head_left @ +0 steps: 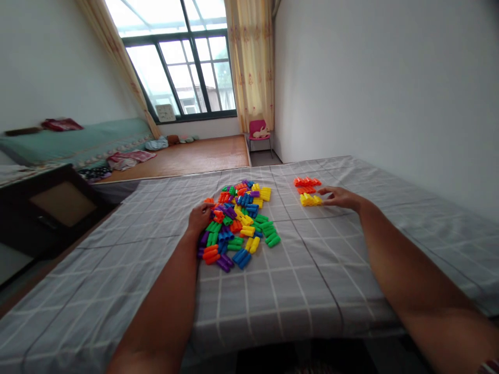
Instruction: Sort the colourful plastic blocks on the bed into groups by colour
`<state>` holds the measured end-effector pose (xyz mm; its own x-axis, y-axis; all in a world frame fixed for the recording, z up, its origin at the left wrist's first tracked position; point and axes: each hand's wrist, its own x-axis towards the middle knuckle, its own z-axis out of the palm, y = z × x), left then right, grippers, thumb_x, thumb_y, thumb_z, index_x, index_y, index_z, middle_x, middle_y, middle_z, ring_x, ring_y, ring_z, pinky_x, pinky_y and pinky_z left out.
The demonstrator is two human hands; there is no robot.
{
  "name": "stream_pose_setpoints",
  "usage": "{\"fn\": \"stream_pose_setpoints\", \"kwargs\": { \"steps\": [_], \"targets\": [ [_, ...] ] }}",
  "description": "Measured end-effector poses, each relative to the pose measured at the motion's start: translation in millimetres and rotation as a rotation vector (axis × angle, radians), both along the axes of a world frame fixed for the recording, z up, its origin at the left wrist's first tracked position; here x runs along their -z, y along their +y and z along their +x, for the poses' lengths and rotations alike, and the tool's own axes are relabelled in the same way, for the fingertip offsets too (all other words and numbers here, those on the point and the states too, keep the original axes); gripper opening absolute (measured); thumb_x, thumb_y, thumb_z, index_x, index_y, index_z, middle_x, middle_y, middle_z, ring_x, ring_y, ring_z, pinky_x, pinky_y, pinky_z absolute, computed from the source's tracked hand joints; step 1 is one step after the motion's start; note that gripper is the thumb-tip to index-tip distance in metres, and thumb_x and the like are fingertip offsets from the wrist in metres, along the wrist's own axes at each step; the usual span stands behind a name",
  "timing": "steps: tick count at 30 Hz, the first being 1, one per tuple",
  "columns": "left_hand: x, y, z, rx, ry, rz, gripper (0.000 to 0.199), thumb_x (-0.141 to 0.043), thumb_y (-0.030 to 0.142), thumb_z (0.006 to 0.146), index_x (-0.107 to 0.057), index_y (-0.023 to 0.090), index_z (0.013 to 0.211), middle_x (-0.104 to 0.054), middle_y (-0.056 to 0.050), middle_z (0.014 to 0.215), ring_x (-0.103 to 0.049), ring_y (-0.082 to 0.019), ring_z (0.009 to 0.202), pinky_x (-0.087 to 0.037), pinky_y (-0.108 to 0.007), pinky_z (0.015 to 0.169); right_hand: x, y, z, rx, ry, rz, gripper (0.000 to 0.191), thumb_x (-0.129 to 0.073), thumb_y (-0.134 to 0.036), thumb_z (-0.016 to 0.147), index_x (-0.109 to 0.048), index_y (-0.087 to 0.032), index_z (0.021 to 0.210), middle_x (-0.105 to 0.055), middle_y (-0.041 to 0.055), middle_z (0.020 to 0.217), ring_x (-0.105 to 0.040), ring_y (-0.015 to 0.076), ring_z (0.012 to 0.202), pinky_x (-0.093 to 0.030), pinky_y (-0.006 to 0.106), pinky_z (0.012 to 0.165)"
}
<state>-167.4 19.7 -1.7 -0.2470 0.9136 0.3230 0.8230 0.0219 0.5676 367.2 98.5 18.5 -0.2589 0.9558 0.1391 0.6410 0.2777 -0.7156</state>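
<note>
Fingers parted, the right hand [340, 198] is at the yellow pieces [310, 200], perhaps to align them with the orange pieces [306, 182], apart from the mixed pile [246, 219]. The left hand [199, 217] curls at that pile's edge; whether it grips, I cannot tell.

The left hand's [200, 217] fingertips are lost against the pile of plastic pieces [248, 231], whose lowest pieces lie buried. Picture edges cut off both forearms [167, 296], the window [177, 85] and the dark cabinet [58, 228]; the clock [166, 112] is too small to read.
</note>
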Motion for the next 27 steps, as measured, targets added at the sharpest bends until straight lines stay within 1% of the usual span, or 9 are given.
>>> {"fn": "stream_pose_setpoints", "kwargs": {
  "steps": [4,6,8,12,16,18,22,24,27],
  "targets": [
    [0.5,0,2,-0.002,-0.003,0.005,0.035,-0.047,0.020,0.080,-0.075,0.020,0.101,-0.075,-0.003,0.098,-0.067,-0.017,0.089,-0.051,-0.026,0.082,-3.8,1,-19,0.201,-0.091,0.194,0.034,-0.063,-0.032,0.074,-0.068,-0.019,0.105,-0.069,0.0099,0.105,-0.062,0.0182,0.073,-0.054,0.035,0.073],
    [0.7,0,3,0.000,0.008,0.012,0.035,-0.047,0.019,0.080,-0.075,0.019,0.100,-0.075,-0.004,0.100,-0.067,-0.018,0.091,-0.050,-0.027,0.084,-3.2,-4,-40,0.234,-0.133,0.311,0.031,-0.056,-0.031,0.079,-0.066,-0.019,0.107,-0.069,0.0096,0.103,-0.061,0.0185,0.073,-0.053,0.036,0.074],
    [1.1,0,4,0.003,0.014,0.019,0.035,-0.046,0.017,0.080,-0.075,0.018,0.100,-0.074,-0.005,0.102,-0.066,-0.018,0.094,-0.050,-0.028,0.086,-1.4,-13,-67,0.135,-0.146,0.373,0.030,-0.053,-0.032,0.083,-0.066,-0.020,0.107,-0.069,0.0093,0.102,-0.061,0.0186,0.073,-0.053,0.036,0.075],
    [2.8,0,5,0.012,0.004,0.028,0.036,-0.045,0.014,0.081,-0.075,0.018,0.101,-0.074,-0.005,0.104,-0.065,-0.018,0.097,-0.049,-0.028,0.088,-0.2,-46,-132,-0.227,-0.119,0.338,0.028,-0.053,-0.034,0.086,-0.066,-0.022,0.107,-0.069,0.0080,0.102,-0.062,0.0180,0.073,-0.053,0.034,0.073],
    [6.5,4,4,0.011,0.010,0.023,0.037,-0.046,0.014,0.080,-0.075,0.018,0.103,-0.073,-0.006,0.105,-0.064,-0.019,0.097,-0.049,-0.029,0.089,-9.5,-68,-193,-0.550,-0.160,0.325,0.029,-0.054,-0.026,0.086,-0.065,-0.025,0.113,-0.068,0.0057,0.108,-0.063,0.0162,0.074,-0.052,0.033,0.075],
    [8.8,6,3,0.014,0.018,0.026,0.037,-0.046,0.014,0.081,-0.075,0.017,0.103,-0.072,-0.007,0.106,-0.064,-0.020,0.096,-0.049,-0.030,0.089,-15.2,-67,-222,-0.605,-0.176,0.350,0.034,-0.055,-0.022,0.085,-0.064,-0.024,0.117,-0.067,0.0064,0.111,-0.063,0.0169,0.078,-0.051,0.033,0.078],
    [10.5,7,4,0.017,0.004,0.031,0.036,-0.046,0.015,0.082,-0.075,0.018,0.103,-0.072,-0.006,0.105,-0.064,-0.019,0.095,-0.049,-0.029,0.088,-18.7,-55,-272,-0.601,-0.259,0.368,0.041,-0.060,-0.018,0.082,-0.062,-0.017,0.122,-0.066,0.0123,0.116,-0.064,0.0220,0.090,-0.049,0.036,0.084],
    [9.0,5,5,0.009,-0.004,0.021,0.036,-0.046,0.014,0.082,-0.075,0.018,0.104,-0.072,-0.006,0.105,-0.064,-0.019,0.095,-0.049,-0.028,0.088,-17.0,-49,-287,-0.613,-0.297,0.345,0.038,-0.066,-0.020,0.079,-0.065,-0.016,0.117,-0.068,0.0129,0.111,-0.064,0.0239,0.093,-0.048,0.036,0.085],
    [5.2,2,8,0.007,-0.011,0.003,0.036,-0.047,0.013,0.082,-0.075,0.018,0.104,-0.072,-0.006,0.104,-0.064,-0.019,0.094,-0.049,-0.028,0.088,-15.2,-43,-290,-0.640,-0.206,0.257,0.030,-0.070,-0.022,0.075,-0.068,-0.019,0.105,-0.068,0.0079,0.103,-0.063,0.0201,0.086,-0.050,0.033,0.079]
  ]
}}
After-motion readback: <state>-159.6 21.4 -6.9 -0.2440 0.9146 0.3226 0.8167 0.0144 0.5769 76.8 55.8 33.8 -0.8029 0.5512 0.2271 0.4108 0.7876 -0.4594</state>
